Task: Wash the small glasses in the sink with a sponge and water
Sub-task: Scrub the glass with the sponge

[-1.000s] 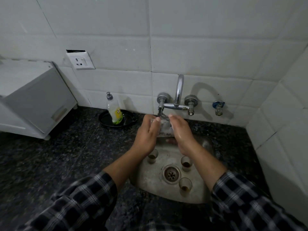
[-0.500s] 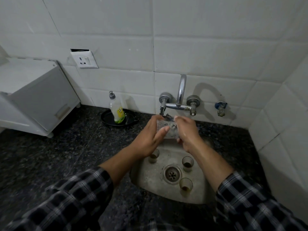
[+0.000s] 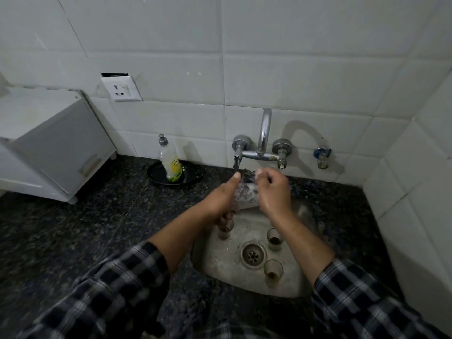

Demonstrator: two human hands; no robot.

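Head camera: both hands are up under the tap point(image 3: 264, 133). The left hand point(image 3: 219, 200) has its fingers wrapped round the held glass point(image 3: 245, 192), thumb lying up its side. The right hand point(image 3: 274, 192) has curled fingers pinching the same glass at its upper end. That glass sits between the two palms, over the back edge of the sink point(image 3: 244, 291), just below the small dark outlet under the left tap handle.

Glass count is four. One is in the hands and three stand upright in the basin around the one drain point(image 3: 252, 254). The left glass point(image 3: 225, 231) is tucked under the left wrist, the middle glass point(image 3: 274, 239) is beside the right forearm, and the near glass point(image 3: 273, 271) is closest to the camera. The last two show brown dregs.

One soap bottle point(image 3: 170, 162) stands in one black dish point(image 3: 156, 173) on the speckled counter point(image 3: 73, 228). Its yellow-green label is too blurred to read. There's one wall socket point(image 3: 121, 88), one white cabinet point(image 3: 49, 143) and one blue valve point(image 3: 322, 155).
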